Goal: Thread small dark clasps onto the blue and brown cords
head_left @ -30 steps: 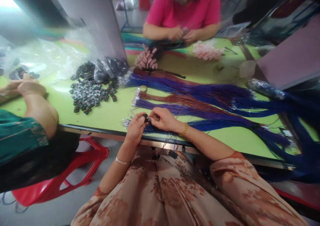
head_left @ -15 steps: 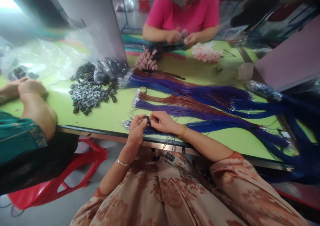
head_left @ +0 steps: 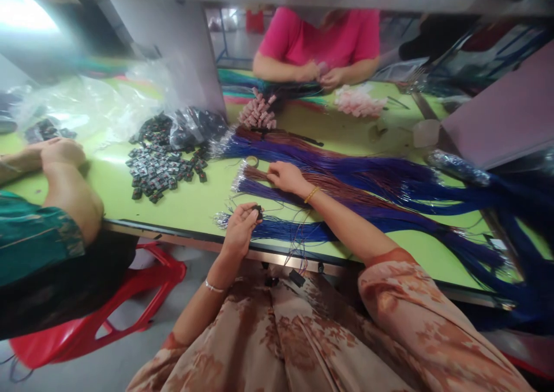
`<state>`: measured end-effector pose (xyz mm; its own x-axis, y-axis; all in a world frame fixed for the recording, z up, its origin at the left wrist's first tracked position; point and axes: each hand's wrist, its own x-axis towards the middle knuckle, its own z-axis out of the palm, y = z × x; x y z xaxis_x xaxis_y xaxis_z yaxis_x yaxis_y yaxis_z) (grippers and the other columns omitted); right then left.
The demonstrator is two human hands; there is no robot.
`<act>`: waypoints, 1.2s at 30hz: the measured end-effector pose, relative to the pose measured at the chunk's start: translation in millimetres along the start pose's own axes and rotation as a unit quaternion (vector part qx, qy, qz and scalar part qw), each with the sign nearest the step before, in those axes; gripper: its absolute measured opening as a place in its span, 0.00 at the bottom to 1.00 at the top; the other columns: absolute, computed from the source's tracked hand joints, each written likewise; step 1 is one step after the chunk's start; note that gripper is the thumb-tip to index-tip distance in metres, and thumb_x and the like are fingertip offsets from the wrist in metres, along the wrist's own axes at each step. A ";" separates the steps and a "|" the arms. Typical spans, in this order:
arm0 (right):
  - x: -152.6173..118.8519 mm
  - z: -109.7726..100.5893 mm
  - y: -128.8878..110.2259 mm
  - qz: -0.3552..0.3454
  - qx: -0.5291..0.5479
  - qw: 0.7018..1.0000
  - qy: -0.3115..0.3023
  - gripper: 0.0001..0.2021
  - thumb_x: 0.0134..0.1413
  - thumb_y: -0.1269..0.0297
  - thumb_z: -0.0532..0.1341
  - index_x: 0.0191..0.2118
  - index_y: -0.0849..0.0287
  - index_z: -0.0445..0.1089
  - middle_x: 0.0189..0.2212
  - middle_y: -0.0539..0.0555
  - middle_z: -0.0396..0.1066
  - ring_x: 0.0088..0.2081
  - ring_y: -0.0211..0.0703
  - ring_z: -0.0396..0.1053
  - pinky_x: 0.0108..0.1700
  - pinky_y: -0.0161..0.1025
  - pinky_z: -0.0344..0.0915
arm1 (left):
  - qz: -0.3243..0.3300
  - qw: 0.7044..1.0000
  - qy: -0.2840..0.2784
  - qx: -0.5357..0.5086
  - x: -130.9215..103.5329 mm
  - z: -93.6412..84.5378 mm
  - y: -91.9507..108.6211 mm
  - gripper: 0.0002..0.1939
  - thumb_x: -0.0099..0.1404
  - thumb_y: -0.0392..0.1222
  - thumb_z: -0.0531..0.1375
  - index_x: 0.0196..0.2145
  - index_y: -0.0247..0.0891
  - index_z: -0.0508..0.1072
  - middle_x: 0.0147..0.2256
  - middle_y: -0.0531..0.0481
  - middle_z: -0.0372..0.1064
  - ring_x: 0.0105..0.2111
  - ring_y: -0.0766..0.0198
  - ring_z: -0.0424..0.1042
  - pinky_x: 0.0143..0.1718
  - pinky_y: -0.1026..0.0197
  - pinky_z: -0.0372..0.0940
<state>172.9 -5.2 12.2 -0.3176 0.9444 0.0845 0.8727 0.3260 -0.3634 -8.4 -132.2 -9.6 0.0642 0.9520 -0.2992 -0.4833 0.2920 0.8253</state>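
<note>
My left hand [head_left: 239, 229] is closed on a small black plastic connector housing [head_left: 258, 212], held between thumb and fingers near the table's front edge. A thin wire runs from the housing to the right. My right hand [head_left: 286, 178] is on the brown wires [head_left: 257, 174], its fingers bent and pinched at their left part. Just below lie purple wires [head_left: 255, 190] with silvery terminal ends. Blue wires [head_left: 285, 230] spread beside my left hand. Another black connector [head_left: 296, 277] hangs on thin wires over the front edge, against the clothing.
A pile of black housings [head_left: 158, 170] lies at left, near plastic bags [head_left: 86, 103]. A tape roll [head_left: 251, 161] sits behind the brown wires. Pink pieces [head_left: 258, 112] lie farther back. Co-workers sit opposite and at left. A red stool [head_left: 160, 282] stands at lower left.
My right hand has left the housing and moved up and right to the brown wires. My left hand keeps the housing at about the same place. The view has tilted slightly.
</note>
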 end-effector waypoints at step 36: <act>-68.0 -4.5 -32.3 -0.003 0.587 0.806 -0.068 0.14 0.45 0.56 0.67 0.33 0.61 0.72 0.27 0.49 0.70 0.28 0.34 0.63 0.34 0.34 0.61 | 0.005 1.000 -0.016 -0.005 0.3 -3.4 -0.6 0.21 0.49 0.43 0.72 0.40 0.37 0.72 0.34 0.51 0.73 0.33 0.70 0.72 0.37 0.67 0.67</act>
<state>168.0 -79.8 22.4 -0.4282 0.9036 0.0149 -0.0568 -0.0105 -0.9983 -11.0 -132.3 -11.8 0.0874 0.9571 -0.2761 -0.4927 0.2824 0.8231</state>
